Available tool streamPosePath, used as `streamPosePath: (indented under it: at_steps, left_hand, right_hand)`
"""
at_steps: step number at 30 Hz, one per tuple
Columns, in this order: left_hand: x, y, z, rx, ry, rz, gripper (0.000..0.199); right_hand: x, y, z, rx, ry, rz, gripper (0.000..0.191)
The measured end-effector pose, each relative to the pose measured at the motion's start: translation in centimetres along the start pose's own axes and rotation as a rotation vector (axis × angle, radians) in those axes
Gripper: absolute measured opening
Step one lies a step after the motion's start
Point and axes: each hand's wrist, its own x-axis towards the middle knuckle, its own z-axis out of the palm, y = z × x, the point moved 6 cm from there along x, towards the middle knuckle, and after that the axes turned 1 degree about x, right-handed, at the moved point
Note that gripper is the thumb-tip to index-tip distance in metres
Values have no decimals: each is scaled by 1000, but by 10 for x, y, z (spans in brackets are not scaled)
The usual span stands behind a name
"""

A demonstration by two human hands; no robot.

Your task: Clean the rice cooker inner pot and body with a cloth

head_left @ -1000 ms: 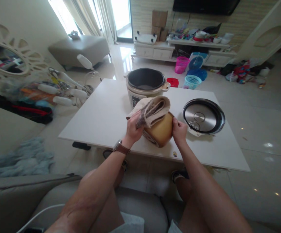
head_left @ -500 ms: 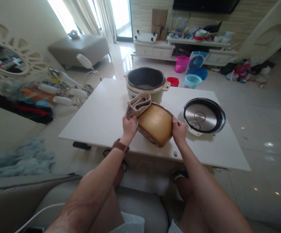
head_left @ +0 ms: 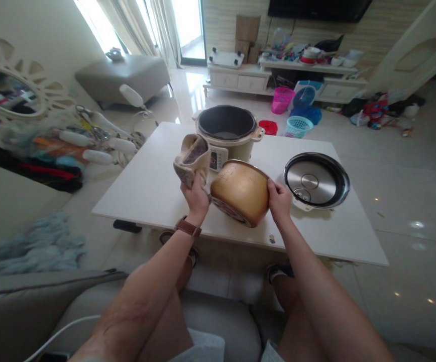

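My left hand (head_left: pixel 196 197) is closed on a folded beige and grey cloth (head_left: pixel 194 158), held just left of a gold inner pot (head_left: pixel 241 191). The pot is tilted, its rim facing away from me and its base towards me, low over the white table (head_left: pixel 138 186). My right hand (head_left: pixel 279 200) grips it at the right side of the rim. Behind the pot stands the cooker body (head_left: pixel 236 150), open at the top, with a dark inside and a control panel. To the right lies the cooker lid (head_left: pixel 318 181), its metal underside up.
A small sticker (head_left: pixel 272 239) is near the table's front edge. Beyond the table, a pink basket (head_left: pixel 282 100), a light-blue basket (head_left: pixel 298 126) and a red container (head_left: pixel 268 127) stand on the floor. A lamp (head_left: pixel 105 148) with several white shades is at the left.
My left hand has moved the cloth left, off the pot's side, and the cooker's panel now shows. The pot stays in my right hand, almost unmoved.
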Motion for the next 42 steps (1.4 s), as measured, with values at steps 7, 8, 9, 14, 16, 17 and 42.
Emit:
streamPosePath:
  at_steps: [7,8,9,14,16,17,42]
  left_hand:
    - [-58,46,41,453,-885,719,35]
    - [-62,50,42,481,-911,755,38]
    - [-64,53,43,496,-913,772,40]
    - [-60,55,41,462,-855,789,47]
    - [-55,51,39,474,-819,763,49]
    - [-52,49,38,489,-800,741,48]
    - [-45,40,29,451,-540,544,50]
  right_hand:
    - [2,4,1,93,-4,58,64]
    - [3,4,1,106,-11,69,63]
    - [3,5,1,115,-19,77,63]
    - [2,5,1,135,-22,75,59]
    - [2,6,2,158,-18,65,56]
    - [1,7,2,172,-16,60,54]
    - [5,24,4,152,52,-6,48]
